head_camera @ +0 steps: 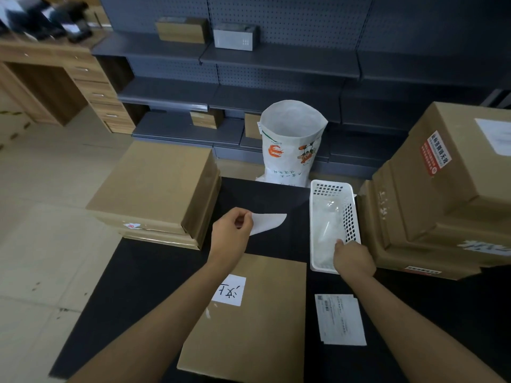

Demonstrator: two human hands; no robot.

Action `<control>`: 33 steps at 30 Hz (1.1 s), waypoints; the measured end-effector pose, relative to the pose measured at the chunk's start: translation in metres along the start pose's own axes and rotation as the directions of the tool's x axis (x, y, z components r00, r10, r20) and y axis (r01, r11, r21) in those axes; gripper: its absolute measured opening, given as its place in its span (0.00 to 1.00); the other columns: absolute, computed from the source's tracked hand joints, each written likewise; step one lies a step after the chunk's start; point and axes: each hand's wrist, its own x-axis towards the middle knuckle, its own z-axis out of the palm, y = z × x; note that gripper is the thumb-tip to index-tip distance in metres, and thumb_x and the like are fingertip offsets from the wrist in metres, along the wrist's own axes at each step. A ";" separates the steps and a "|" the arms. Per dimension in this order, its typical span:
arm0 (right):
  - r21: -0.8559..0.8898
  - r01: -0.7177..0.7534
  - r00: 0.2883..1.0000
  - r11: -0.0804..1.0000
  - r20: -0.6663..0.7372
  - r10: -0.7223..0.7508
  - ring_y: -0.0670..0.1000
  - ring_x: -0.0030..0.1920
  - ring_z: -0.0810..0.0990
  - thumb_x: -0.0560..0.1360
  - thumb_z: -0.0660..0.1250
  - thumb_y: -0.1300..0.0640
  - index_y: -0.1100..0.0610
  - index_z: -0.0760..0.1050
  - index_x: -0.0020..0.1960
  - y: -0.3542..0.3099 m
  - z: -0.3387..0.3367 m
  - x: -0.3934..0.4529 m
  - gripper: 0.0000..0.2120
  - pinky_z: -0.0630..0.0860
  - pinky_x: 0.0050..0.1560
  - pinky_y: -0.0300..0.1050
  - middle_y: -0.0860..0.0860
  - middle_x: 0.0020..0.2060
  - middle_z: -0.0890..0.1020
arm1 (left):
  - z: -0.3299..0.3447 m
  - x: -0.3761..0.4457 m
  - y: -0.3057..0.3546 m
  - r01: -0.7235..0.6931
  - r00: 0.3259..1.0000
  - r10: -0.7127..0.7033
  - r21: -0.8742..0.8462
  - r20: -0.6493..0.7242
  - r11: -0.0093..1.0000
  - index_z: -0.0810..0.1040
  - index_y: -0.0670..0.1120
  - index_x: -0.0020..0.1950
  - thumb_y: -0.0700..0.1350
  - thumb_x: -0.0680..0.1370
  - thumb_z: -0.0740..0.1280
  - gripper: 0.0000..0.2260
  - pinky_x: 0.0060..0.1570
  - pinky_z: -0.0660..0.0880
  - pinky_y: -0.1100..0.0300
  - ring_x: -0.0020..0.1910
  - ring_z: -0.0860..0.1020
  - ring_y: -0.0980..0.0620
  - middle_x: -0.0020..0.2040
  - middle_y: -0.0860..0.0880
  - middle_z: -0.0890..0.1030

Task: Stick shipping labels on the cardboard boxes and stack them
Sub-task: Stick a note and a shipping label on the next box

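Observation:
A flat cardboard box [257, 327] lies on the black table in front of me, with a white handwritten sticker [229, 289] on its top. My left hand [231, 233] pinches a curled white paper sheet [269, 221] above the table, beyond the box. My right hand [354, 258] reaches into the near end of a white plastic basket [315, 217]; its fingertips are hidden among white sheets inside. A printed shipping label [341, 319] lies flat on the table right of the box.
A stack of flat boxes [154, 186] sits at the table's left. A taller pile of boxes [442, 194] stands at the right. An open white woven sack [290, 145] stands behind the table. Dark shelving [276, 59] lines the back, a wooden desk [69, 76] far left.

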 end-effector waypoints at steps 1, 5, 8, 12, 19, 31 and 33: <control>0.023 0.018 0.999 1.000 -0.042 -0.017 0.60 0.51 0.79 0.82 0.51 0.49 0.64 0.76 0.54 -0.004 -0.002 -0.004 0.22 0.73 0.46 0.48 0.61 0.53 0.80 | 0.001 0.000 0.000 0.005 1.000 -0.005 -0.001 0.008 1.000 0.78 0.48 0.53 0.45 0.80 0.62 0.06 0.38 0.67 0.74 0.44 0.75 0.60 0.46 0.54 0.79; 0.419 0.059 0.998 0.906 -0.049 -0.043 0.56 0.38 0.79 0.80 0.57 0.50 0.62 0.78 0.45 -0.036 -0.008 -0.031 0.17 0.73 0.39 0.46 0.57 0.41 0.82 | 0.003 -0.002 0.001 -0.026 0.999 0.026 -0.012 0.039 1.000 0.78 0.50 0.50 0.45 0.80 0.62 0.05 0.37 0.68 0.74 0.44 0.76 0.60 0.43 0.57 0.78; 0.692 -0.116 0.961 0.713 0.259 -0.095 0.50 0.30 0.77 0.80 0.60 0.46 0.60 0.79 0.40 -0.071 -0.016 -0.056 0.20 0.73 0.34 0.42 0.54 0.34 0.83 | 0.002 -0.002 0.003 -0.118 0.992 0.118 0.008 0.049 0.993 0.78 0.50 0.48 0.43 0.80 0.63 0.05 0.39 0.69 0.76 0.44 0.77 0.60 0.42 0.57 0.78; 0.737 -0.247 0.887 0.629 0.433 -0.159 0.53 0.40 0.84 0.78 0.61 0.40 0.61 0.80 0.46 -0.096 -0.019 -0.074 0.24 0.81 0.41 0.42 0.55 0.41 0.84 | 0.000 -0.010 0.001 -0.329 0.941 0.322 0.064 0.108 0.942 0.80 0.48 0.48 0.41 0.78 0.65 0.05 0.44 0.72 0.73 0.43 0.78 0.61 0.42 0.57 0.79; 0.775 -0.151 0.920 0.613 0.337 -0.199 0.51 0.35 0.80 0.78 0.61 0.58 0.61 0.76 0.41 -0.087 0.001 -0.090 0.10 0.80 0.44 0.44 0.56 0.37 0.82 | -0.007 -0.036 -0.014 -0.522 0.844 0.482 0.149 0.235 0.840 0.82 0.48 0.48 0.46 0.76 0.66 0.06 0.47 0.74 0.61 0.41 0.78 0.60 0.43 0.56 0.82; 0.803 0.016 0.989 0.596 0.074 -0.127 0.52 0.48 0.78 0.79 0.62 0.55 0.57 0.75 0.48 -0.048 0.032 -0.149 0.06 0.76 0.51 0.48 0.53 0.46 0.80 | -0.039 -0.060 -0.060 -0.069 0.997 0.064 0.154 0.039 0.986 0.75 0.49 0.54 0.59 0.76 0.65 0.15 0.58 0.64 0.56 0.54 0.68 0.54 0.54 0.53 0.70; 0.820 -0.028 0.992 0.571 0.095 -0.087 0.52 0.50 0.79 0.79 0.62 0.56 0.57 0.75 0.50 -0.039 0.041 -0.162 0.06 0.77 0.53 0.49 0.53 0.48 0.81 | -0.037 -0.063 -0.076 0.009 0.983 -0.036 0.149 0.181 0.989 0.77 0.49 0.55 0.58 0.78 0.63 0.15 0.62 0.65 0.52 0.57 0.68 0.52 0.56 0.52 0.71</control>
